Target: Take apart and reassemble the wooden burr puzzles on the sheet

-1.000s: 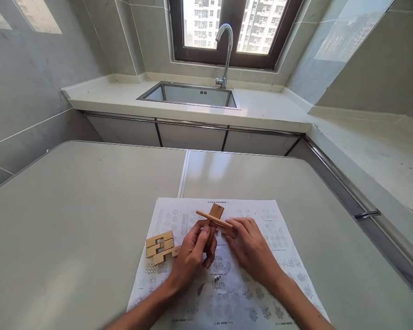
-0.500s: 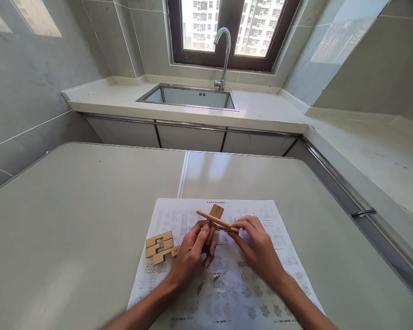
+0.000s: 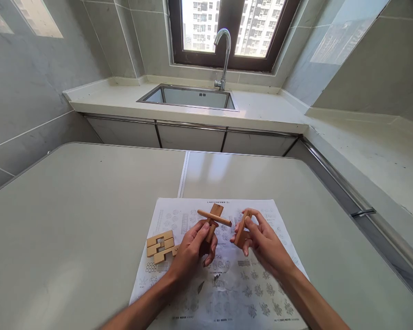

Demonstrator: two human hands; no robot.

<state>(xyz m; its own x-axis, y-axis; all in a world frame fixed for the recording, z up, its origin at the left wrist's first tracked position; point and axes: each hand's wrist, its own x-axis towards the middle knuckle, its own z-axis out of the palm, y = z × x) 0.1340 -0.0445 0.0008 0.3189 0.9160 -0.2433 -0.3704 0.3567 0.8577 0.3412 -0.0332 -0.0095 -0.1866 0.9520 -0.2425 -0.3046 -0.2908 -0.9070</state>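
Note:
My left hand (image 3: 196, 245) is closed around a few crossed wooden puzzle pieces (image 3: 214, 217). One thin stick lies slantwise across a flatter, upright piece there. To the right, my right hand (image 3: 261, 233) grips a separate wooden puzzle piece (image 3: 242, 229) between thumb and fingers, held upright and apart from the crossed ones. Several lighter notched wooden blocks (image 3: 160, 245) lie together on the paper, just left of my left hand, which partly covers one of them. Both hands are above the printed sheet (image 3: 227, 293).
The sheet, with small line drawings of puzzles, lies on a pale table (image 3: 89, 220) with a seam (image 3: 183, 174). Beyond are a counter (image 3: 261, 105) with a sink (image 3: 189, 96), a faucet (image 3: 223, 59) and a window. Another counter (image 3: 375, 146) runs along the right.
My right hand has drawn a wooden piece away to the right from the crossed pieces and turned it upright. My left hand has stayed nearly still with its pieces.

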